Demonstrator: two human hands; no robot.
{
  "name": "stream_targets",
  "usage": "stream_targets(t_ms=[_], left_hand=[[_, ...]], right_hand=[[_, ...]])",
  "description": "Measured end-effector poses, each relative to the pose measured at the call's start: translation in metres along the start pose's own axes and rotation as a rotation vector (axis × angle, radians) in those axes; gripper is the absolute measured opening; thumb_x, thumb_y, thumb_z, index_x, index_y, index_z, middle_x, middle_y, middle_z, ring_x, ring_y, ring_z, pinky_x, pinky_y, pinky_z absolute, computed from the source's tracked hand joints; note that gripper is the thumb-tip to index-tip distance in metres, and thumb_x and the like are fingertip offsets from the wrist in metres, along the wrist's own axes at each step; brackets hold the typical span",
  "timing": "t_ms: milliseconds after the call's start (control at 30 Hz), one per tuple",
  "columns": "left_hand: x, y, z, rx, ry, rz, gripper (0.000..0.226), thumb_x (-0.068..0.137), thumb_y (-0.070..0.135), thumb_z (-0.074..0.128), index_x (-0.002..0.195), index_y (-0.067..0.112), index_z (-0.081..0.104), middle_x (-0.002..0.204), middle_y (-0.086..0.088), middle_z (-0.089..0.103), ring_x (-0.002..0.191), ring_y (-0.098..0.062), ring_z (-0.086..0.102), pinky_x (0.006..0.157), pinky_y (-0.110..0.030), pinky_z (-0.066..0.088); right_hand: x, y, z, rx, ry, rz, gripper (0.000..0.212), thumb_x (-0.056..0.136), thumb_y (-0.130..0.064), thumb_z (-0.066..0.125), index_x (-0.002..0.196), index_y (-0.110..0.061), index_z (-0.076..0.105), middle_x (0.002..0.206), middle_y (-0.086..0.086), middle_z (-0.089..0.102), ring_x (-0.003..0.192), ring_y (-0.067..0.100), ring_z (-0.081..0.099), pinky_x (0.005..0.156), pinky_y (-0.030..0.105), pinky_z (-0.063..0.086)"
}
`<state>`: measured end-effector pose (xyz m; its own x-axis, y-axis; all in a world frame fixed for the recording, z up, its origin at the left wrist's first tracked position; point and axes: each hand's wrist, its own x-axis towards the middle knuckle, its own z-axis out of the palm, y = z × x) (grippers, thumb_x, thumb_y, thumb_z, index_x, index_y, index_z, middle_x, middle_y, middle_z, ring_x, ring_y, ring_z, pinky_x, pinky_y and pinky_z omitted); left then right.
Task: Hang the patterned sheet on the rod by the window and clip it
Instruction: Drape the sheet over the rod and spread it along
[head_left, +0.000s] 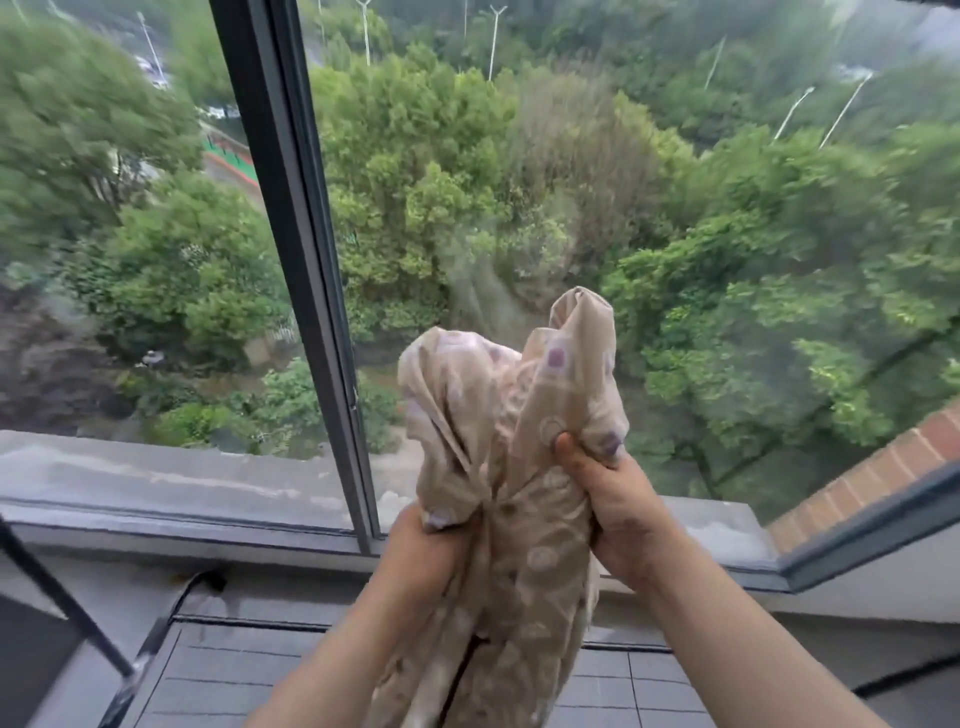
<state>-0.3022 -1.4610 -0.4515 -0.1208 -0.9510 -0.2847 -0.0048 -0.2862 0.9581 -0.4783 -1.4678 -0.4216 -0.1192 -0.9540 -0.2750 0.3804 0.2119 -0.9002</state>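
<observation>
The patterned sheet (498, 447) is beige with pale circles and purple spots. It is bunched into a tall wad in front of the window, and its lower part hangs down between my forearms. My left hand (421, 551) grips the wad from the left and below. My right hand (618, 504) grips it on the right, thumb pressed into the cloth. No rod and no clip can be seen in the head view.
A dark window mullion (306, 249) runs down to the sill (171, 519), with glass on both sides and trees far below. A grey tiled ledge (244, 675) lies under my arms. Thin dark metal bars (67, 603) cross at the lower left.
</observation>
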Motion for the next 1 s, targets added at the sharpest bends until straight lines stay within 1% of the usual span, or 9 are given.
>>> stream_targets(t_ms=[100, 200, 267, 367, 467, 600, 733, 900, 1000], left_hand=[[0.006, 0.045, -0.024, -0.335, 0.079, -0.057, 0.023, 0.096, 0.007, 0.052, 0.084, 0.004, 0.071, 0.072, -0.013, 0.073, 0.067, -0.025, 0.072, 0.055, -0.029, 0.057], [-0.001, 0.103, -0.038, -0.343, 0.021, 0.083, 0.014, 0.087, 0.010, 0.063, 0.098, 0.003, 0.068, 0.074, -0.012, 0.072, 0.067, -0.024, 0.071, 0.054, -0.029, 0.056], [-0.013, 0.147, -0.034, -0.307, -0.074, 0.158, 0.034, 0.076, 0.016, 0.073, 0.107, 0.004, 0.068, 0.087, -0.016, 0.073, 0.082, -0.031, 0.072, 0.064, -0.035, 0.058], [-0.041, 0.215, -0.019, -0.356, -0.184, 0.226, 0.042, 0.080, 0.033, 0.068, 0.111, 0.004, 0.069, 0.101, -0.023, 0.072, 0.093, -0.036, 0.070, 0.082, -0.043, 0.053], [-0.076, 0.281, 0.007, -0.411, -0.211, 0.308, 0.048, 0.092, 0.044, 0.045, 0.110, 0.007, 0.070, 0.101, -0.020, 0.073, 0.090, -0.032, 0.072, 0.078, -0.041, 0.056], [-0.117, 0.352, 0.038, -0.317, -0.094, 0.518, 0.039, 0.089, 0.037, 0.051, 0.108, 0.007, 0.068, 0.098, -0.018, 0.074, 0.091, -0.033, 0.071, 0.085, -0.047, 0.056], [-0.154, 0.406, 0.050, -0.338, -0.176, 0.629, 0.032, 0.086, 0.036, 0.055, 0.095, 0.012, 0.074, 0.086, -0.015, 0.074, 0.073, -0.025, 0.073, 0.059, -0.032, 0.058], [-0.194, 0.459, 0.073, -0.357, -0.331, 0.754, 0.027, 0.083, 0.034, 0.055, 0.088, 0.022, 0.078, 0.098, -0.014, 0.074, 0.087, -0.027, 0.072, 0.075, -0.037, 0.060], [-0.203, 0.485, 0.090, -0.361, -0.374, 0.800, 0.025, 0.083, 0.032, 0.058, 0.091, 0.019, 0.078, 0.104, -0.014, 0.073, 0.093, -0.029, 0.071, 0.081, -0.039, 0.058]], right_hand=[[-0.013, -0.053, -0.007, 0.106, -0.031, -0.020, 0.033, 0.071, -0.029, 0.076, 0.103, -0.017, 0.074, 0.105, 0.016, 0.073, 0.093, 0.030, 0.071, 0.079, 0.042, 0.060], [-0.027, -0.105, -0.005, 0.114, -0.052, -0.054, 0.047, 0.077, -0.030, 0.068, 0.121, -0.013, 0.065, 0.103, 0.015, 0.072, 0.090, 0.029, 0.071, 0.075, 0.042, 0.059], [-0.039, -0.137, 0.006, 0.103, -0.098, -0.081, 0.054, 0.073, -0.033, 0.074, 0.120, -0.008, 0.065, 0.104, 0.018, 0.071, 0.089, 0.031, 0.071, 0.073, 0.041, 0.058], [-0.063, -0.190, 0.033, 0.078, -0.131, -0.164, 0.062, 0.063, -0.037, 0.084, 0.113, -0.004, 0.070, 0.107, 0.023, 0.070, 0.088, 0.034, 0.070, 0.076, 0.045, 0.059], [-0.092, -0.242, 0.062, 0.023, -0.120, -0.286, 0.048, 0.073, -0.032, 0.073, 0.113, -0.006, 0.069, 0.106, 0.023, 0.071, 0.089, 0.037, 0.070, 0.081, 0.051, 0.058], [-0.128, -0.291, 0.100, -0.113, -0.085, -0.433, 0.060, 0.065, -0.051, 0.082, 0.113, -0.017, 0.068, 0.102, 0.013, 0.074, 0.095, 0.033, 0.071, 0.088, 0.056, 0.054], [-0.166, -0.338, 0.112, -0.189, -0.173, -0.558, 0.053, 0.067, -0.049, 0.080, 0.111, -0.022, 0.070, 0.103, 0.007, 0.075, 0.097, 0.027, 0.071, 0.091, 0.051, 0.054], [-0.201, -0.373, 0.125, -0.425, -0.182, -0.623, 0.062, 0.048, -0.057, 0.085, 0.105, -0.041, 0.069, 0.097, -0.013, 0.075, 0.093, 0.012, 0.072, 0.088, 0.038, 0.055], [-0.207, -0.396, 0.127, -0.347, -0.099, -0.661, 0.063, 0.045, -0.052, 0.087, 0.102, -0.031, 0.073, 0.092, -0.012, 0.076, 0.088, 0.010, 0.072, 0.086, 0.036, 0.057]])
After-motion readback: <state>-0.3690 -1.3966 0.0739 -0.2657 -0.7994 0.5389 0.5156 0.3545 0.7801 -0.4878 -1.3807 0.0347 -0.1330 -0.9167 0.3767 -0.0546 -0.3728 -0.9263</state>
